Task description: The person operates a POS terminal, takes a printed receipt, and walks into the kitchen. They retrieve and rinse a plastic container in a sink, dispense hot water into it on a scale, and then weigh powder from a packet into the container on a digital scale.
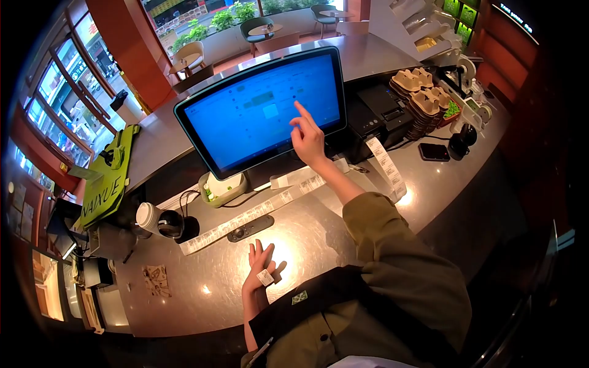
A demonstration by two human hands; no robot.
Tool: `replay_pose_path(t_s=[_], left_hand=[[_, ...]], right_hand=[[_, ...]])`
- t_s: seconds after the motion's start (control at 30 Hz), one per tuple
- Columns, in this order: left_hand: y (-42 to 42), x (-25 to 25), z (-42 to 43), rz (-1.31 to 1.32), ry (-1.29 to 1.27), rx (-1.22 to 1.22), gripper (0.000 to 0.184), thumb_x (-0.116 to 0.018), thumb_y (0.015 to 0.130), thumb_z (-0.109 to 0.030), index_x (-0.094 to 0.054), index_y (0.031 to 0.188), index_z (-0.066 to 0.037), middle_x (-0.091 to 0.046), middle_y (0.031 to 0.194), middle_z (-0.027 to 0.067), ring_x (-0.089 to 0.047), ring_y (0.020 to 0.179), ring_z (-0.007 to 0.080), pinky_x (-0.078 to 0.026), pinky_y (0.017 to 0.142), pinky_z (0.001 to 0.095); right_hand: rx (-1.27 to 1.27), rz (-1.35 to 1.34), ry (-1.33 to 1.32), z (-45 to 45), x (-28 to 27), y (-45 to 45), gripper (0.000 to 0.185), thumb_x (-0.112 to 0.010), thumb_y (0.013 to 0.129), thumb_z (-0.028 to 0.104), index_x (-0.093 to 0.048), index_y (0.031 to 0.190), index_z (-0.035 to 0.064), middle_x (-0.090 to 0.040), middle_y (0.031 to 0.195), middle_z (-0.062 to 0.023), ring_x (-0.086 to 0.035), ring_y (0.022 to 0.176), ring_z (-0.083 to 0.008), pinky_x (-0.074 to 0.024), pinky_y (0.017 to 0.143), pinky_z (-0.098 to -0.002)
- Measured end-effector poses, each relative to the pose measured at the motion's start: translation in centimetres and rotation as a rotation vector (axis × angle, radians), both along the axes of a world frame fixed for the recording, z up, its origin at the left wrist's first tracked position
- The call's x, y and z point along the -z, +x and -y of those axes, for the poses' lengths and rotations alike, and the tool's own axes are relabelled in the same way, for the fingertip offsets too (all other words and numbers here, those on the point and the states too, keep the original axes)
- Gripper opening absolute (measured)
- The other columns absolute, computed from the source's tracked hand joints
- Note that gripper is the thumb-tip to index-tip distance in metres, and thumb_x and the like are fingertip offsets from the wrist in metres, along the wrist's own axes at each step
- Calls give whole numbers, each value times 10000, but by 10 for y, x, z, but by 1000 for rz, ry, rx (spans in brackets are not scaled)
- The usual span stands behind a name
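My right hand [307, 136] is raised in front of a large touchscreen monitor [245, 116] lit blue. Its index finger is stretched toward the right part of the screen, the other fingers loosely bent, with nothing held; whether the fingertip touches the glass I cannot tell. Low over the metal counter, my left hand [257, 268] has its fingers stretched out and apart. A small white printed label [265, 278] lies against it near the thumb side. Just beyond that hand sits a dark remote-like device [251, 228], beside a long strip of printed labels [257, 211].
A black printer [388, 110] with a printed strip [385, 162] stands right of the monitor. Beyond are stacked cardboard cup carriers [423, 98] and a phone [434, 152]. At left are paper cups [148, 216], a black scanner-like device [171, 224] and a green bag [110, 178].
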State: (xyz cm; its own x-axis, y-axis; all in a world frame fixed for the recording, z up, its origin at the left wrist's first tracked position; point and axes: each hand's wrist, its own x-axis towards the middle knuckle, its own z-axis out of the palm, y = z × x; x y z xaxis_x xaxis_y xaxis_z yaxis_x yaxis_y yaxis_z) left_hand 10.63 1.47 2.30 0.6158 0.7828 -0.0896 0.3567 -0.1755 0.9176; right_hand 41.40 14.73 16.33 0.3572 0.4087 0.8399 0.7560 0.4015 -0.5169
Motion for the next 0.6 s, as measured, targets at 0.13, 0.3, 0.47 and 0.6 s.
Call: replay_pose_path(t_s=[0.13,0.3,0.47,0.6], left_hand=[[1,-6,2,62,-90,-33,641,-594,744,-401,-393,1241,-50,13,1380,255,120,1278,351,-114,1016,442],[-7,29,-8,-79,77,33,721,-533,734,-519,-375,1254,-45,18,1379,258,120,1277,358,-88,1015,452],[-5,19,-8,-123,71,51,746,-536,723,-538,-372,1255,-41,13,1375,266,112,1277,365,-79,1014,458],[-4,15,-9,-151,62,64,758,-530,721,-558,-376,1251,-39,6,1371,275,105,1275,373,-75,1013,463]], right_hand=[[10,74,-45,-7,-5,-7,67,-478,701,1,-528,745,10,-492,1178,-153,-526,491,-168,-398,442,-245],[35,-38,-58,4,-2,1,60,-485,697,2,-519,744,18,-473,1195,-168,-554,498,-211,-419,436,-275],[66,-52,-43,7,0,11,58,-487,701,5,-521,745,22,-476,1191,-166,-552,503,-220,-420,443,-282],[77,-50,-36,3,1,14,56,-492,699,11,-523,744,23,-482,1184,-164,-555,513,-226,-425,455,-286]])
